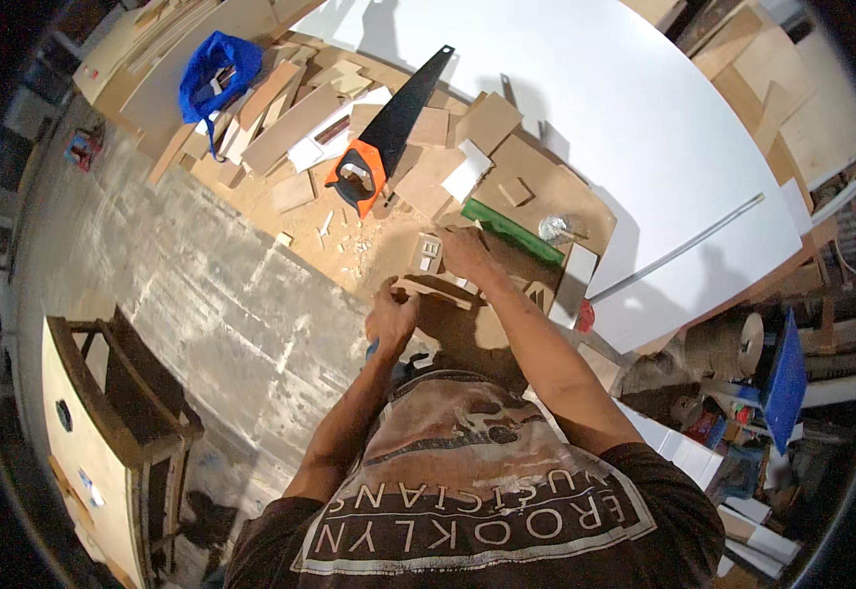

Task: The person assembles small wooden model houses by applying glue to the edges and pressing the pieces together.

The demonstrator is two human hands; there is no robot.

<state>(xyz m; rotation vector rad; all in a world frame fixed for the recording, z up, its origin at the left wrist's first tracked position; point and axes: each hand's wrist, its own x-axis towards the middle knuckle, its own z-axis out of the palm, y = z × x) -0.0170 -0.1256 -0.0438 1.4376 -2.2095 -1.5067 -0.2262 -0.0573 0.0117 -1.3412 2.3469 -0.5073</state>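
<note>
The left hand (389,316) is curled around the near end of a flat, pale-brown cut-out wooden piece (435,289) at the desk's (388,245) front edge; the right hand (465,252) presses down on its far side; a black handsaw with an orange handle (393,128) lies well beyond among plywood offcuts (290,128).

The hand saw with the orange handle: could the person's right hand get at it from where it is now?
Probably yes. The hand saw lies on top of the wood offcuts, handle toward the person, nothing over it. The right hand rests on a small wooden piece, which it would have to leave first.
</note>
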